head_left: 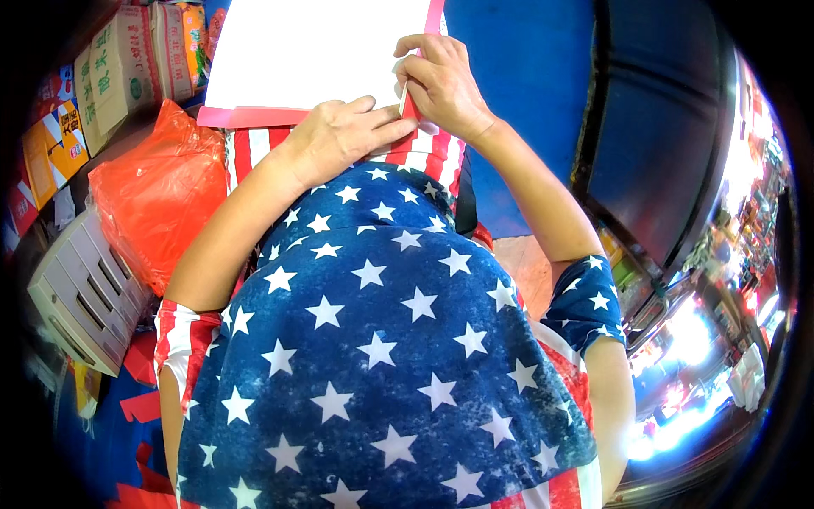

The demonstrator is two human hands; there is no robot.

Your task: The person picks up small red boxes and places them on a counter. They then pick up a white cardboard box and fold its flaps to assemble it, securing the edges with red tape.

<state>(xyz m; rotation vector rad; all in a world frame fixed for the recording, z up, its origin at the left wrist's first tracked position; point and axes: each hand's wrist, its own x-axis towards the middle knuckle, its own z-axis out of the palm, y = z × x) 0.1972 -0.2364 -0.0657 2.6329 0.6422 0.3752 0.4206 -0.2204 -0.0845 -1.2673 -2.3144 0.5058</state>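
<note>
A large white panel (305, 55) with a pinkish-red border lies across my lap at the top of the view, its surface washed out by glare. At its near right corner, my left hand (339, 136) rests with fingers stretched out flat, the tips touching the red edge strip (410, 105). Curled fingers of my right hand (445, 89) pinch that same strip where it stands up at the corner. Both hands almost meet there. What lies under my left palm is hidden.
On the left are a red plastic bag (153, 191), a grey-white drawer unit (89, 293) and several printed cartons (119, 72). Red scraps (142, 407) lie lower left. A blue surface (517, 110) lies right of the panel, beside a dark panelled object (661, 119).
</note>
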